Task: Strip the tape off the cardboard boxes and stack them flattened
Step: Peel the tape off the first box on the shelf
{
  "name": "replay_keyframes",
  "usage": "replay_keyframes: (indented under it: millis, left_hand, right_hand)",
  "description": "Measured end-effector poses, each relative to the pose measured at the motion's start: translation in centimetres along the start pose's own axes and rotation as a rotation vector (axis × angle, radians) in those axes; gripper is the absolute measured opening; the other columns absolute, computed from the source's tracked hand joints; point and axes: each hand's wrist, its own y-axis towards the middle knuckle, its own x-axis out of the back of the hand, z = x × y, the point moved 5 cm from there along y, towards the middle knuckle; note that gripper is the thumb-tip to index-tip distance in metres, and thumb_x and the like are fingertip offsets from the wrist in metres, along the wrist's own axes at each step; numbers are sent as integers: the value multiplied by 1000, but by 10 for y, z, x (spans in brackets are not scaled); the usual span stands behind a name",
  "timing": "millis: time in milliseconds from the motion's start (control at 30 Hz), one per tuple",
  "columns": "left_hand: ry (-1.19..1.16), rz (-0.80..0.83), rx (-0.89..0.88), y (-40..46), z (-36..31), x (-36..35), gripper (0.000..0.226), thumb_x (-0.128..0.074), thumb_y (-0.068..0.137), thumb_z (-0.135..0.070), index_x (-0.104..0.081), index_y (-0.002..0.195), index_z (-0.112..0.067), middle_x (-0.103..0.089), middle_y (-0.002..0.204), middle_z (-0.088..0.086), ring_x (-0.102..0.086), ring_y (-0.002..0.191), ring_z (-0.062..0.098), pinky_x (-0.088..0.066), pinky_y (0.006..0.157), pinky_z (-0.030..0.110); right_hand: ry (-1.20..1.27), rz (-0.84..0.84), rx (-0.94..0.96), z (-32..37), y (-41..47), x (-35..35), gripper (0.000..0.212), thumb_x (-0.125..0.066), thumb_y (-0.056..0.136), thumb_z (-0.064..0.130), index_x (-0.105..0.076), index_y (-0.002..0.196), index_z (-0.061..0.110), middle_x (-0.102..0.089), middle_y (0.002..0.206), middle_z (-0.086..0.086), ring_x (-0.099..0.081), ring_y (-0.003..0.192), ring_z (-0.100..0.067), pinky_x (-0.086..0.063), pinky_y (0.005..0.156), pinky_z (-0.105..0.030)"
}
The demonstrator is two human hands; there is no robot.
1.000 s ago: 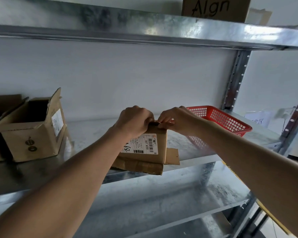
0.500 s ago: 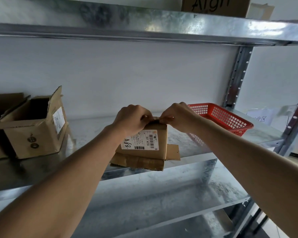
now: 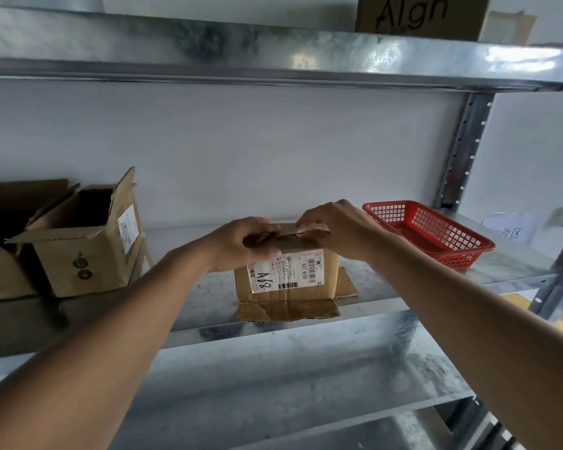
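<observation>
Galvanised metal shelf [image 3: 189, 297] against a white wall carries a small cardboard box [image 3: 319, 287] near its front edge, bottom flaps splayed flat on the metal. Left hand [image 3: 241, 243] curls its fingers over the box's top left edge; right hand [image 3: 335, 227] pinches the top at the right (whether tape or flap, I cannot tell). Toward the shelf's left end stand 2 open boxes [image 3: 82, 248]; a red basket [image 3: 433, 232] sits toward the right end.
</observation>
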Motion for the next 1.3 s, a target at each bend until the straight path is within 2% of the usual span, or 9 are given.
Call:
replay_keyframes:
  millis: [100,233,467,700,867,1033,1133,1200,1300]
  left_hand:
    - [42,28,-86,-5,-6,-4,47,-71,78,-63,-51,120,-76,-54,122,-39,-52,112,-19,-46,87,12]
    - [-149,3,-89,-12,-4,-5,52,-70,82,-71,-64,124,-42,-71,114,-15,-67,106,5,-60,88,39]
    - [-260,-33,-99,-15,-5,-9,41,-71,89,-58,-67,120,-31,-74,110,-3,-71,104,16,-59,87,46]
    - [-274,-63,-86,-14,-4,-11,30,-69,93,-51,-68,118,-33,-73,105,3,-69,103,23,-56,89,45]
    - [-339,-80,-41,-17,-3,-9,43,-75,88,-47,-64,128,-35,-74,113,-11,-69,105,7,-58,92,30]
    - [-324,-97,-55,-16,-2,-8,33,-74,91,-45,-66,120,-33,-72,111,-4,-68,105,15,-58,93,41]
    - [-332,-92,-80,-16,-1,-9,33,-75,90,-47,-66,119,-33,-59,142,-3,-55,129,14,-47,107,42]
    - [-287,-86,-46,-16,1,-6,45,-77,88,-51,-65,125,-30,-30,167,-4,-30,151,16,-32,121,43]
    - [-293,-94,-32,-15,6,-5,56,-80,82,-59,-64,123,-25,-34,163,10,-33,151,26,-36,121,45]
  right_hand:
    - [-44,-11,93,19,8,-1,24,-75,94,22,-76,116,29,-75,116,5,-69,98,-14,-60,79,-36]
    - [-82,-23,173,34,17,-5,22,-70,97,33,-76,117,28,-72,108,5,-66,94,-17,-57,75,-40]
    - [-153,-23,377,50,15,-16,23,-67,99,20,-74,121,20,-67,106,0,-65,91,-19,-56,71,-35]
    - [-255,-9,368,52,26,-21,21,-59,104,29,-64,116,13,-59,100,1,-56,77,-14,-52,65,-33]
    - [-52,47,125,40,42,-24,17,-50,106,24,-66,108,19,-66,104,-1,-59,92,-19,-45,75,-35]
    - [37,158,181,36,46,-23,7,-61,102,25,-67,103,27,-64,100,10,-62,94,-13,-44,70,-23]
    - [27,178,272,39,41,-17,19,-68,97,27,-73,115,32,-67,105,15,-60,91,-1,-47,74,-18]
    - [42,144,286,40,40,-16,19,-72,96,27,-76,114,31,-70,102,13,-62,87,-2,-50,76,-22]
    - [49,100,309,47,41,-14,16,-75,93,28,-80,108,29,-72,97,10,-63,85,-6,-52,77,-24]
